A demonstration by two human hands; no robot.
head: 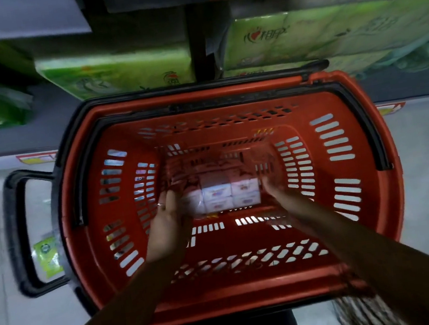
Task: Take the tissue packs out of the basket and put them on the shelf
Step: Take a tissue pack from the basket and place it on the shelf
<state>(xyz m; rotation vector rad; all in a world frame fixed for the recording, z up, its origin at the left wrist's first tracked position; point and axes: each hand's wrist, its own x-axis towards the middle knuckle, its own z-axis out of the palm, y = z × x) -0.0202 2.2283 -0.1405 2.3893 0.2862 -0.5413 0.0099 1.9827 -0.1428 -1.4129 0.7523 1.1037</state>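
Note:
A red plastic basket (242,288) with black handles stands on the floor below me. At its bottom lies a clear-wrapped tissue pack (226,192) of small pink and white packets, blurred by motion. My left hand (167,218), wearing a ring, is against the pack's left side with the palm turned inward. My right hand (276,185) presses on the pack's right side. Both arms reach down into the basket. The shelf (60,129) runs along the top of the view, just beyond the basket.
Green tissue bundles (118,71) and pale green ones (327,30) sit on the shelf behind the basket. A dark upright post (203,40) divides them. The basket's black pull handle (22,233) sticks out left. Grey floor tiles lie on either side.

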